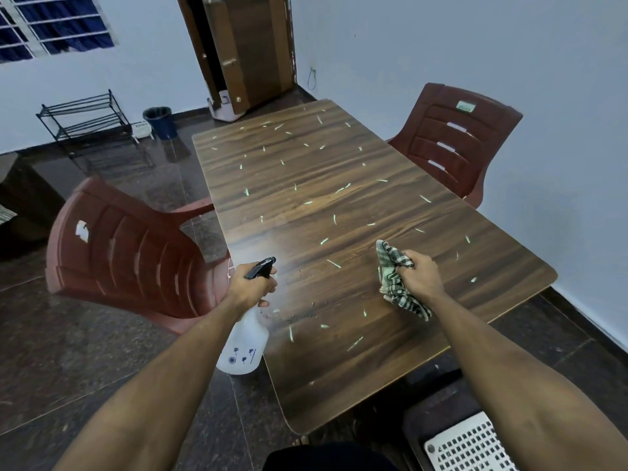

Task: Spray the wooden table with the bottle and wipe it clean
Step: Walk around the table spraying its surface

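Across the middle of the room stands one wooden bench [339, 205], its top strewn edge to edge with many pale green scraps [333, 264], too many to count. Two red chairs flank it: one [129, 253] at the left edge, one [455, 144] at the far right edge. Both bare forearms reach forward from the near end. Over the near left edge, the left hand [253, 287] has its grip wrapped round the neck of one white bottle [243, 348], whose black nozzle points across the top while its body hangs just off the edge. Near the right edge, the right hand [419, 275] is clenched on one checked cloth [396, 280], bunched and held above the wood.
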